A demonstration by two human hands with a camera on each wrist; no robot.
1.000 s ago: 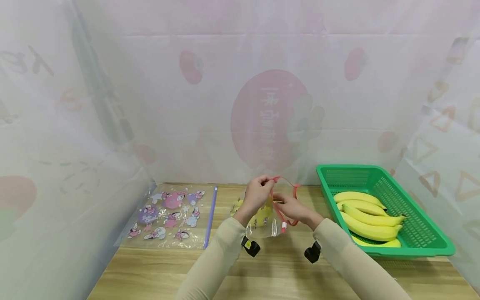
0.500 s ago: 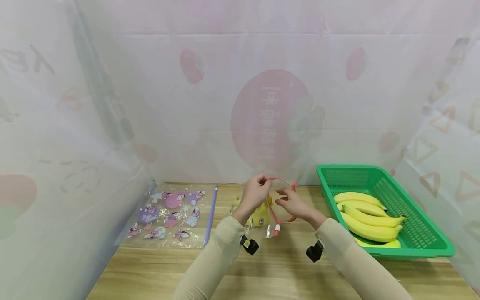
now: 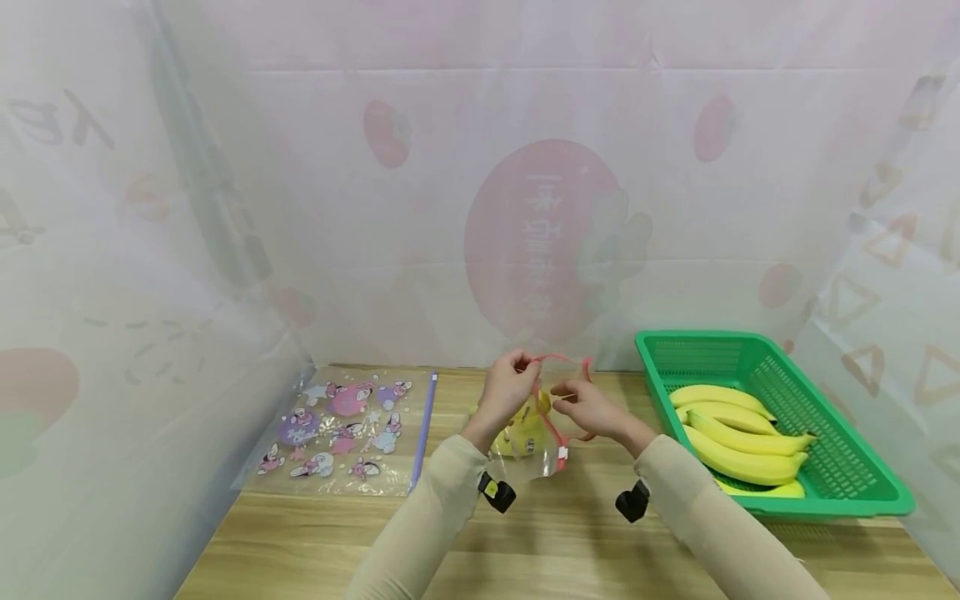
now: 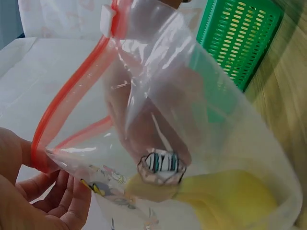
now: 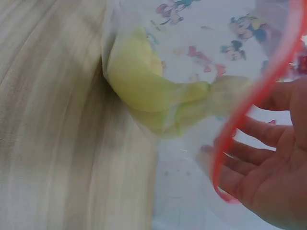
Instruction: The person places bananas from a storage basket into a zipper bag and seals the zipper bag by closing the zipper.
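Observation:
A clear zip bag (image 3: 542, 463) with a red zip rim and small cartoon prints stands mouth-open at the middle of the table. My left hand (image 3: 510, 390) pinches the far end of the red rim, as the left wrist view also shows. Yellow bananas (image 5: 139, 72) lie inside the bag, seen through its plastic. My right hand (image 3: 592, 408) is at the bag's mouth with its fingers spread and loosely bent, partly inside. In the right wrist view those fingers (image 5: 254, 132) are near the banana ends and grip none of them.
At the right stands a green basket (image 3: 847, 433) with several bananas (image 3: 738, 446). On the left, a flat clear zip bag (image 3: 341, 433) with a purple zip lies on the wooden table (image 3: 525, 550). Printed sheeting (image 3: 420, 208) walls the back and sides.
My right hand has drawn back a little from inside the bag, and its fingers have spread. The bag's red mouth has shifted slightly left. My left hand keeps its pinch on the rim.

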